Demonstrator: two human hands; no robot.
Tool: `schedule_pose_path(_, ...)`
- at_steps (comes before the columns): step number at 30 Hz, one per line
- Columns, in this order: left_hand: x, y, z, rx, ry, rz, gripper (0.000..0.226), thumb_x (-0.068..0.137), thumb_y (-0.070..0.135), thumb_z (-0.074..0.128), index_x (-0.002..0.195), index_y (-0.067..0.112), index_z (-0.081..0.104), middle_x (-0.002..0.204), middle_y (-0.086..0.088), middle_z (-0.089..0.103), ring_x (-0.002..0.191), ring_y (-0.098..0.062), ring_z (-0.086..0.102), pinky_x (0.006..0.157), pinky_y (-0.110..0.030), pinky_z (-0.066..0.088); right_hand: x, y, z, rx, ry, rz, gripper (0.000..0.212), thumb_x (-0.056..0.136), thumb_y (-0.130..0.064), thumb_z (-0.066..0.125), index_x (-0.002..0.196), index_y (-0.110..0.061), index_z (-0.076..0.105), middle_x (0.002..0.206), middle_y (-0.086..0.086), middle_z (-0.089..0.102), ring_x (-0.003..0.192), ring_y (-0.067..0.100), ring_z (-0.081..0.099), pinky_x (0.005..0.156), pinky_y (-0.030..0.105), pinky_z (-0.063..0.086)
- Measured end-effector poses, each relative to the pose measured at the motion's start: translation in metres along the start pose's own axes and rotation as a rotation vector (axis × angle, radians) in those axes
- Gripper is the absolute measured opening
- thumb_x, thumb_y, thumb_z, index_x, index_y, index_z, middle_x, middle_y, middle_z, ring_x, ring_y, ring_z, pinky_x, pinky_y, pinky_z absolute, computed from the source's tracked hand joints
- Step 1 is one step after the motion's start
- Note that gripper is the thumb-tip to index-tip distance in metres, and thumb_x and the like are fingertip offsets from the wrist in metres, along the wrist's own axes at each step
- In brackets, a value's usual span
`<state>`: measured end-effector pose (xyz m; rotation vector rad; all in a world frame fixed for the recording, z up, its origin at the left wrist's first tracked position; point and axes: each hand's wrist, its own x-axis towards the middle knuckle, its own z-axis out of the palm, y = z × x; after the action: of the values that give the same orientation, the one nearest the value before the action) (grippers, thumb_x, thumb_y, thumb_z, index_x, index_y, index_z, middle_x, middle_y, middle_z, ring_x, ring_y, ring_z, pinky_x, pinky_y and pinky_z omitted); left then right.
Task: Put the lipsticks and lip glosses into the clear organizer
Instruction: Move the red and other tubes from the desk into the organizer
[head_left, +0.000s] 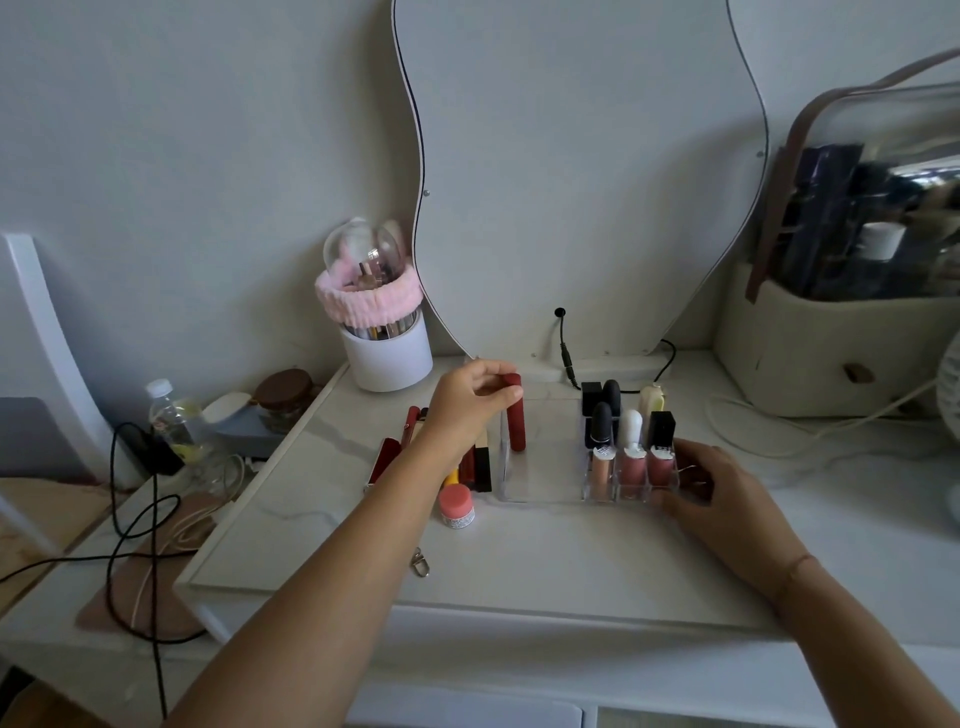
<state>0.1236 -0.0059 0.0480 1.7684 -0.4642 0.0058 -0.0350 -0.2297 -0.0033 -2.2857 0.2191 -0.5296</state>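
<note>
On the white tabletop (519, 561), the clear organizer (540, 498) has full right cells and a nearly bare wide left bay. The right grip (727, 499) clasps its right end, steadying it. The left grip (462, 410) pinches a dark red tube (516, 426) by its top, upright, with its foot seemingly inside that bay. Lower it straight against the wall, then release. Loose lipsticks (480, 462) wait just beside.
</note>
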Motion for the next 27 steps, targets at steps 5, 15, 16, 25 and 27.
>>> schedule_pose_path(5,-0.0005,-0.0008,-0.0006,-0.007,-0.011,0.006,0.026,0.08,0.013,0.071,0.104,0.019,0.068,0.098,0.008,0.07,0.088,0.005,0.064,0.074,-0.005,0.046,0.0,-0.0004,-0.0001,0.009,-0.003,0.001,0.053,0.077,-0.025,0.071,0.126,-0.019,0.052,0.105,0.001,0.06,0.091,0.014,0.059,0.076,0.021,0.042)
schedule_pose_path(15,-0.0004,-0.001,-0.0028,-0.005,-0.026,0.007,0.026,0.079,0.015,0.072,0.103,0.021,0.069,0.1,0.006,0.071,0.096,-0.002,0.064,0.084,-0.014,0.045,-0.0002,-0.0015,-0.0001,0.015,0.018,0.008,0.039,0.083,-0.022,0.064,0.121,-0.019,0.056,0.1,0.002,0.061,0.086,0.014,0.057,0.067,0.015,0.038)
schedule_pose_path(16,-0.0006,-0.0012,-0.0031,-0.004,-0.028,0.008,0.025,0.078,0.015,0.072,0.103,0.021,0.069,0.101,0.006,0.071,0.096,-0.002,0.065,0.084,-0.014,0.046,-0.0002,-0.0016,-0.0002,0.014,0.016,0.009,0.039,0.083,-0.022,0.064,0.121,-0.019,0.056,0.1,0.003,0.061,0.086,0.015,0.058,0.068,0.016,0.038)
schedule_pose_path(25,-0.0018,-0.0011,-0.0048,-0.007,-0.052,0.026,0.025,0.078,0.014,0.073,0.1,0.025,0.068,0.097,0.01,0.07,0.09,0.004,0.065,0.078,-0.008,0.047,-0.0011,-0.003,-0.0005,0.014,0.002,0.028,0.042,0.083,-0.024,0.063,0.124,-0.019,0.054,0.103,0.003,0.061,0.088,0.015,0.057,0.071,0.02,0.039)
schedule_pose_path(27,-0.0025,-0.0007,-0.0051,-0.009,-0.051,0.024,0.025,0.078,0.015,0.073,0.1,0.025,0.068,0.098,0.01,0.07,0.091,0.003,0.065,0.08,-0.011,0.047,-0.0013,-0.004,-0.0008,0.012,-0.001,0.031,0.042,0.084,-0.023,0.063,0.125,-0.018,0.053,0.103,0.003,0.061,0.088,0.015,0.057,0.072,0.02,0.039)
